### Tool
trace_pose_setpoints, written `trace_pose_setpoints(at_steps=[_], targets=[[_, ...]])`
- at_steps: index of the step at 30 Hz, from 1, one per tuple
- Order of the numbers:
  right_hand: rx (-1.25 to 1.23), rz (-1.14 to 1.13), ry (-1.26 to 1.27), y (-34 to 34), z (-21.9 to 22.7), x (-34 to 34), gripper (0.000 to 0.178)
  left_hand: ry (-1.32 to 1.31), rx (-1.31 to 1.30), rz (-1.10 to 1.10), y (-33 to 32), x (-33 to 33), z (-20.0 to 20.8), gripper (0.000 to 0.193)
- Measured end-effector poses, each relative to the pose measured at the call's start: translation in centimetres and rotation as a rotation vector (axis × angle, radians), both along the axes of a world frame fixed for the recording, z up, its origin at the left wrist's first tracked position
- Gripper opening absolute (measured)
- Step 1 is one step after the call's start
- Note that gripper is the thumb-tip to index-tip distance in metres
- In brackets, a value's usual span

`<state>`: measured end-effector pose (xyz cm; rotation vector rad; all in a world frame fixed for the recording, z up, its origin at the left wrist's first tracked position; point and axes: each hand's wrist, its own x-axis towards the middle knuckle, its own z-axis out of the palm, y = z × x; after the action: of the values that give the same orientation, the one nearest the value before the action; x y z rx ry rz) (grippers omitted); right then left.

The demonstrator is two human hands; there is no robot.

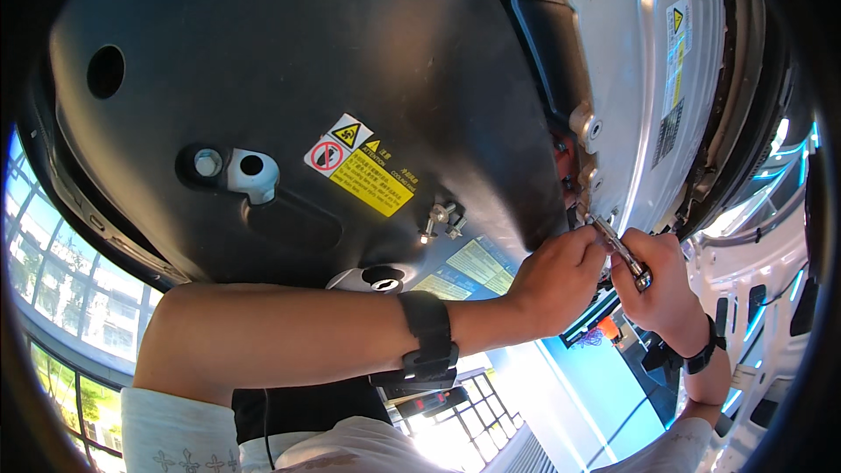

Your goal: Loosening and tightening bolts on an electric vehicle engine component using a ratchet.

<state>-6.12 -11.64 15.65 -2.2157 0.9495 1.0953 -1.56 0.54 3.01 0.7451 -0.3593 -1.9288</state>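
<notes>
My right hand (pixel 659 285) is wrapped around a shiny chrome ratchet wrench (pixel 624 254), which lies slanted beside the silver metal housing (pixel 644 114). Close against it, my left hand (pixel 559 280) is closed, its fingertips bunched at the gap between the housing and the black plastic cover (pixel 263 52). What those fingertips grip, if anything, is hidden. A few loose bolts (pixel 438 221) rest together on the black cover, left of my left hand.
A yellow-and-white warning label (pixel 372 166) is stuck on the cover. A bolt head (pixel 208 163) sits in a recess with a metal bracket (pixel 254 175). White vehicle body panels (pixel 753 298) curve along the right. Tall windows (pixel 79 271) stand beyond at the left.
</notes>
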Motion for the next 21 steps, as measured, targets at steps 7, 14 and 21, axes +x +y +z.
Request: trace_pose_setpoints(at_steps=[7, 14, 21], targets=[[-0.145, 0.793, -0.118, -1.6, -2.0, -1.1, 0.019, -0.202, -0.017, 0.109, 1.1, -0.4, -0.8, 0.023], [-0.111, 0.45, -0.171, -0.2, -1.6, -0.4, 0.015, 0.012, 0.034, 0.02, 0.4, 0.3, -0.6, 0.021], [0.249, -1.26, 0.052, 3.2, -1.3, -0.6, 0.005, -0.52, -0.13, 0.438, 1.3, -2.9, -0.9, 0.013]])
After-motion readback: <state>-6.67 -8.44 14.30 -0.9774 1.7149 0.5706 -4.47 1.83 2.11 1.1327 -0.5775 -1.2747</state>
